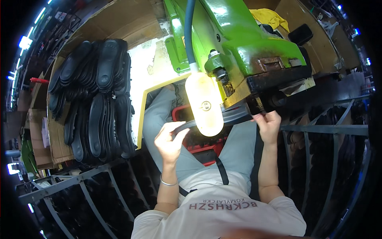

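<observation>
A black shoe sole (235, 115) is held edge-on under the head of a green machine (254, 40). My left hand (170, 140) grips its left end between thumb and fingers. At the other end, beside the machine's dark lower part, my right hand (268, 124) pinches the sole with bent fingers. A glowing oblong lamp (205, 113) on a grey-blue flexible neck hangs in front and hides the middle of the sole. The point where the sole meets the machine is partly hidden.
Stacks of black soles (104, 103) stand at the left against a cardboard box (63, 139). A yellow-edged opening (140, 115) borders the white worktop. Metal racks (324, 128) flank me on both sides. A yellow cloth (269, 18) lies at the back right.
</observation>
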`<control>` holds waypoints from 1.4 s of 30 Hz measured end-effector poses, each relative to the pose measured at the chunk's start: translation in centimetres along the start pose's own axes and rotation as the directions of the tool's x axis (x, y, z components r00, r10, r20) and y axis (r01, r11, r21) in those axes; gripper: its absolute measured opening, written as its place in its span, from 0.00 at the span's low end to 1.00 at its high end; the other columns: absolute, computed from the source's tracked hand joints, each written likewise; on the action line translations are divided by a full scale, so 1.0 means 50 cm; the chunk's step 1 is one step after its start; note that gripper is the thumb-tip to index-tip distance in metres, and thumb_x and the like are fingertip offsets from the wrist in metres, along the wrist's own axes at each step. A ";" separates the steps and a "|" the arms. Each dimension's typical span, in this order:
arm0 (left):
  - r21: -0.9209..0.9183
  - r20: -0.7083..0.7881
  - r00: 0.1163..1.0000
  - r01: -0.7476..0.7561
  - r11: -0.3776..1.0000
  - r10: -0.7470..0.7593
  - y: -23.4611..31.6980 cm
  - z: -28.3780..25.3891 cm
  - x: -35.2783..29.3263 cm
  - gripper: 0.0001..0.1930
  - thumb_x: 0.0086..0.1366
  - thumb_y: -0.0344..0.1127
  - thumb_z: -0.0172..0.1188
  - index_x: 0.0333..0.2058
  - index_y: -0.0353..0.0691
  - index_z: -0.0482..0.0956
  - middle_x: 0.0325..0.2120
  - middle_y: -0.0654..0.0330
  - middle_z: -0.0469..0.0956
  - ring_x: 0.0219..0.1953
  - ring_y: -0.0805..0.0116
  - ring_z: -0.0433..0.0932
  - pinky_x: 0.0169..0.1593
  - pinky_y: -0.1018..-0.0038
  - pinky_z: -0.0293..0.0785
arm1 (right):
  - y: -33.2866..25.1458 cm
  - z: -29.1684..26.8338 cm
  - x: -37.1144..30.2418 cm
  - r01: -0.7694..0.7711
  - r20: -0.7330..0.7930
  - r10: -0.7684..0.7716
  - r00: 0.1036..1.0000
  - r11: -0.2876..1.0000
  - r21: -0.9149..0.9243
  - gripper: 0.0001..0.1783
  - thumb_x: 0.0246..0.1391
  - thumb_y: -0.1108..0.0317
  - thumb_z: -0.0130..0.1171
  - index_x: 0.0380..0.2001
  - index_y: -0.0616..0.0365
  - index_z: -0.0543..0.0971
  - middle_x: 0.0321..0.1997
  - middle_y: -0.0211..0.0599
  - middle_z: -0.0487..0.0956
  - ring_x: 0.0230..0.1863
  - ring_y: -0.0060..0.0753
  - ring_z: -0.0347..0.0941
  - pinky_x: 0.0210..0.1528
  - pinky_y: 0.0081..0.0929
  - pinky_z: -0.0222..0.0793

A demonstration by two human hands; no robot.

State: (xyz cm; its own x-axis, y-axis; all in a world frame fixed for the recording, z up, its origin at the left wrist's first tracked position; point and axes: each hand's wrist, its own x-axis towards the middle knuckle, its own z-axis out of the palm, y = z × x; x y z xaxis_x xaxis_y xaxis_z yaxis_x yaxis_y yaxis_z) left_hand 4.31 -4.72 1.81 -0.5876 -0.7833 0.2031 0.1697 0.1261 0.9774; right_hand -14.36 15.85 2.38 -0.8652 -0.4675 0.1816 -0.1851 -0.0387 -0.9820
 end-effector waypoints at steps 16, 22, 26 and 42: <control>0.050 -0.230 0.955 0.201 0.978 -0.185 -0.069 -0.138 -0.033 0.10 0.65 0.29 0.52 0.38 0.26 0.73 0.28 0.50 0.77 0.25 0.66 0.78 0.25 0.77 0.78 | -0.019 -0.143 -0.063 -0.471 0.045 0.472 0.880 0.859 0.200 0.12 0.50 0.70 0.59 0.37 0.64 0.74 0.27 0.33 0.77 0.16 0.15 0.70 0.15 0.11 0.66; 0.966 -0.023 0.879 -0.102 0.236 0.477 -0.005 -0.242 -0.002 0.08 0.58 0.24 0.56 0.36 0.30 0.77 0.39 0.50 0.75 0.44 0.56 0.73 0.49 0.65 0.69 | -0.048 -0.206 -0.031 -0.080 -0.291 0.253 0.922 0.864 0.497 0.26 0.54 0.73 0.50 0.56 0.62 0.60 0.37 0.43 0.76 0.22 0.28 0.76 0.17 0.23 0.73; 0.998 0.054 0.922 -0.045 -0.032 0.385 0.015 -0.289 0.020 0.16 0.56 0.34 0.58 0.42 0.32 0.74 0.46 0.49 0.71 0.54 0.51 0.64 0.57 0.59 0.58 | -0.016 -0.104 0.125 0.196 -0.513 0.015 0.858 0.914 0.355 0.31 0.55 0.76 0.49 0.63 0.55 0.55 0.40 0.44 0.74 0.23 0.29 0.76 0.21 0.23 0.74; 0.950 -0.259 0.778 0.314 0.002 0.572 0.042 -0.346 0.023 0.27 0.51 0.39 0.65 0.50 0.42 0.71 0.53 0.49 0.64 0.54 0.49 0.61 0.54 0.56 0.56 | 0.153 -0.042 0.269 0.068 -0.231 -0.205 0.951 0.868 -0.492 0.21 0.54 0.67 0.51 0.51 0.59 0.67 0.46 0.40 0.68 0.45 0.35 0.62 0.46 0.30 0.56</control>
State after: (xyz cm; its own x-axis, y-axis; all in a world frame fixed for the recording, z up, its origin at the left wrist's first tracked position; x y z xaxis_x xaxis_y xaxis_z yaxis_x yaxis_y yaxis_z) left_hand 17.65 -15.89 3.07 -0.1555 -0.6947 0.7023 -0.9351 0.3327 0.1220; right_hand -28.36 11.11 -2.57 -0.8924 -0.2331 0.3863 -0.4487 0.3694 -0.8138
